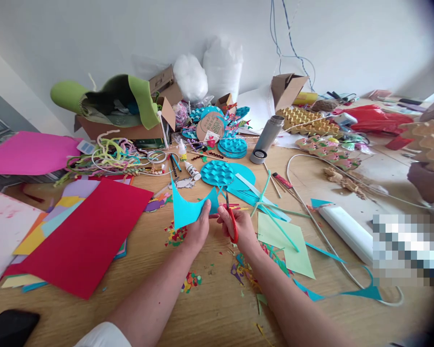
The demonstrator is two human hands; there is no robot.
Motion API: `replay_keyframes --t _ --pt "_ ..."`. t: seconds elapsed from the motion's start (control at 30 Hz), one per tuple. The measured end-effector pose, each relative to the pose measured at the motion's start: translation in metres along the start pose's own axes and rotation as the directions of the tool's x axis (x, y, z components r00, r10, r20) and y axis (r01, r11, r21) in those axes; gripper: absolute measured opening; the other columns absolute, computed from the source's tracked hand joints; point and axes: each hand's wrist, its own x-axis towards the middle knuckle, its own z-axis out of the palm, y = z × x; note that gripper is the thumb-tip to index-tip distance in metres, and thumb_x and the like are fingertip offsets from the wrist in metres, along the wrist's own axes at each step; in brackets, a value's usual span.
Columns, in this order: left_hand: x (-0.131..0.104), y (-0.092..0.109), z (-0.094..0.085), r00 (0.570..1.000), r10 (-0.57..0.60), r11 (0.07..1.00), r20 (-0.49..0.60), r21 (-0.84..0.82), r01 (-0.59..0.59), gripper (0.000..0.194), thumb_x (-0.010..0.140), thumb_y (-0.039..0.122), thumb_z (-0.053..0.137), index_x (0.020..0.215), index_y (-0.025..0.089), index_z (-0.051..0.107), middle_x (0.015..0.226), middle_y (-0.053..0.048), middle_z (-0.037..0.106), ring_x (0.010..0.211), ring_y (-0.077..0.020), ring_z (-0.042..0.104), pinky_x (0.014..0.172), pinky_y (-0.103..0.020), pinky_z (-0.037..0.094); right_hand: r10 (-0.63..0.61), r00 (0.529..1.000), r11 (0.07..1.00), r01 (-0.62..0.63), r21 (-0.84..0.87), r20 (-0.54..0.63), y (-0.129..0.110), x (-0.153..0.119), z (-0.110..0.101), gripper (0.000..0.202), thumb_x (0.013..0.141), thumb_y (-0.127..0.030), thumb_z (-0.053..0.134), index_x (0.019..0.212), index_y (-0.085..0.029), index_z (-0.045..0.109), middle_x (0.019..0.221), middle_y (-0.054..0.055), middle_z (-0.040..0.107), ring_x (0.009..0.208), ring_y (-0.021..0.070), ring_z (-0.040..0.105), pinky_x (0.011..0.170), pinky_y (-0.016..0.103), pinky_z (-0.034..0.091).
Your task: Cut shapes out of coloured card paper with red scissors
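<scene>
My left hand (201, 221) pinches a blue paper offcut (188, 210) with a curved, cut-out upper edge and a sharp point at its left. Close beside it, my right hand (240, 226) is closed around red-handled scissors (233, 224), whose blades point away from me. The blades are just right of the paper; I cannot tell whether they touch it. Beyond my hands lies a blue disc with a raised lattice (217, 172), next to a flat blue paper circle (244, 176). A pale green sheet (287, 243) rests right of my right hand, with blue strips across it.
Red card (88, 236) covers stacked coloured sheets at left. Paper scraps (191, 281) are scattered near my forearms. Glue bottles (192, 170), a grey flask (268, 137) and a pipe-cleaner heap (112, 156) stand or lie farther back. A white cable (320, 226) loops around a power strip (347, 236).
</scene>
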Motion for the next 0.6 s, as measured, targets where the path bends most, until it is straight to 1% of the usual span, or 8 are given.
replay_keyframes --t 0.07,0.13,0.23,0.33,0.43,0.5,0.6 --pt "-0.0003 0.0015 -0.0003 0.999 0.022 1.0 -0.027 -0.001 -0.022 0.034 0.085 0.051 0.051 0.093 0.024 0.071 0.11 -0.006 0.072 0.122 -0.0257 0.055 0.112 -0.039 0.032 -0.031 0.999 0.999 0.031 0.027 -0.011 -0.0038 -0.0018 0.0012 0.049 0.069 -0.063 0.066 0.057 -0.016 0.059 0.042 -0.001 0.052 0.037 0.0107 0.045 0.037 0.022 0.033" --pt "-0.0014 0.0028 0.0 0.996 0.075 0.997 -0.053 -0.011 -0.076 0.034 0.083 0.049 0.055 0.099 0.023 0.069 0.116 -0.006 0.07 0.127 -0.0249 0.05 0.113 -0.039 0.029 -0.06 0.998 0.998 0.061 0.031 -0.026 -0.0066 -0.0028 0.0016 0.047 0.07 -0.061 0.066 0.055 -0.017 0.058 0.044 0.0 0.054 0.042 0.012 0.048 0.041 0.022 0.039" --pt "-0.0031 0.0051 0.0003 0.994 0.104 0.994 -0.034 -0.012 -0.104 0.035 0.083 0.047 0.056 0.106 0.023 0.067 0.125 -0.006 0.065 0.129 -0.0231 0.048 0.114 -0.038 0.028 -0.07 0.996 0.997 0.071 0.026 -0.052 -0.0075 -0.0028 0.0009 0.046 0.072 -0.058 0.063 0.05 -0.018 0.055 0.045 0.002 0.055 0.044 0.0131 0.05 0.044 0.023 0.042" --pt "-0.0043 0.0082 0.0001 0.997 0.08 0.996 -0.005 -0.032 -0.08 0.028 0.083 0.042 0.057 0.1 0.022 0.068 0.123 -0.005 0.066 0.123 -0.0229 0.054 0.112 -0.038 0.033 -0.076 0.994 0.996 0.08 0.047 -0.073 -0.005 -0.002 -0.0006 0.041 0.074 -0.052 0.064 0.05 -0.019 0.055 0.047 0.002 0.056 0.047 0.0135 0.051 0.046 0.023 0.042" --pt "-0.0042 0.01 0.0004 0.999 0.044 0.997 -0.004 -0.061 -0.045 0.023 0.082 0.038 0.058 0.093 0.021 0.068 0.105 -0.004 0.073 0.108 -0.0243 0.064 0.104 -0.039 0.043 -0.074 0.994 0.995 0.079 0.066 -0.083 -0.0022 -0.0012 -0.0018 0.037 0.075 -0.048 0.065 0.054 -0.018 0.058 0.048 0.001 0.057 0.047 0.0135 0.052 0.047 0.023 0.042" --pt "-0.0027 0.0087 0.0005 1.0 0.014 0.997 0.002 -0.077 -0.014 0.025 0.082 0.04 0.057 0.093 0.021 0.068 0.095 -0.004 0.075 0.1 -0.0258 0.068 0.098 -0.04 0.048 -0.059 0.994 0.996 0.065 0.067 -0.09 -0.0019 -0.001 -0.002 0.037 0.075 -0.049 0.065 0.057 -0.018 0.058 0.049 0.001 0.058 0.048 0.0136 0.051 0.046 0.023 0.042" --pt "0.0026 0.0024 -0.0007 0.999 -0.007 0.998 -0.038 -0.069 0.005 0.035 0.082 0.047 0.056 0.102 0.021 0.068 0.1 -0.005 0.074 0.102 -0.0273 0.067 0.098 -0.041 0.048 -0.049 0.997 0.998 0.052 0.04 -0.057 -0.0034 -0.0015 -0.0013 0.041 0.077 -0.053 0.063 0.058 -0.017 0.057 0.048 0.001 0.056 0.046 0.013 0.049 0.044 0.022 0.038"
